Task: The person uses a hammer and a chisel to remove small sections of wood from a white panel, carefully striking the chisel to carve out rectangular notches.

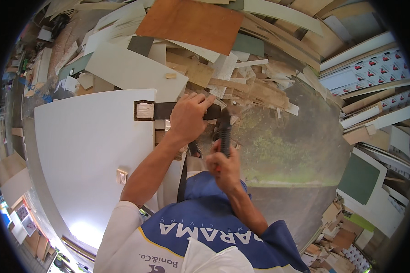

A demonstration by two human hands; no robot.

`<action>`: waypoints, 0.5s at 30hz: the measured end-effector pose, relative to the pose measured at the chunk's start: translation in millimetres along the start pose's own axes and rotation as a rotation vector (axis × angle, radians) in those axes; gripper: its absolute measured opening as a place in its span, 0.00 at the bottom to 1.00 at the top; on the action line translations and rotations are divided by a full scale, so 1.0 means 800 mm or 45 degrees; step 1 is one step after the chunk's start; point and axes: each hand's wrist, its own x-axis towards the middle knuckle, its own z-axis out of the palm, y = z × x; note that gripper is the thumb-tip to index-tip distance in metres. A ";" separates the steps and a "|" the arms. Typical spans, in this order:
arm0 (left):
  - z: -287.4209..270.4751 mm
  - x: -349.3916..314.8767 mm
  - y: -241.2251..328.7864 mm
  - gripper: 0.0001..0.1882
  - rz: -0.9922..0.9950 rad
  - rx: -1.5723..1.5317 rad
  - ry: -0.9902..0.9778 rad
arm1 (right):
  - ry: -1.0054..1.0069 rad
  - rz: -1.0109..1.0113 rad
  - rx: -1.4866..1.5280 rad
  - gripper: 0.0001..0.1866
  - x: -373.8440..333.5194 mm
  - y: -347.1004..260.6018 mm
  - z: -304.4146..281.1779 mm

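My left hand (191,116) is closed over a dark flat bar (164,111), which lies across the right edge of a white panel (86,141). The bar's left end meets a dark-edged square recess (145,110) with pale wood inside. My right hand (223,166) grips a hammer (224,136) by its black ribbed handle. The hammer's upper end, blurred, is close to the bar's right end; whether they touch I cannot tell. Lower on the panel is a small wood-coloured rectangle (122,176).
Offcut boards and strips are heaped beyond my hands, with an orange-brown sheet (191,25) on top. Long panels (369,70) lean at the right. A greenish-stained floor (282,150) lies right of me. More scraps (337,245) are at the lower right.
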 end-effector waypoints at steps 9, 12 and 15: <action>-0.009 0.000 0.003 0.33 -0.062 -0.042 0.024 | -0.095 0.088 0.067 0.12 -0.007 -0.004 0.007; -0.002 0.002 0.001 0.34 0.009 -0.034 0.061 | 0.184 -0.178 0.361 0.12 0.003 -0.006 0.017; -0.006 -0.005 0.003 0.34 -0.033 -0.021 0.031 | -0.095 -0.062 0.117 0.13 0.004 0.004 0.015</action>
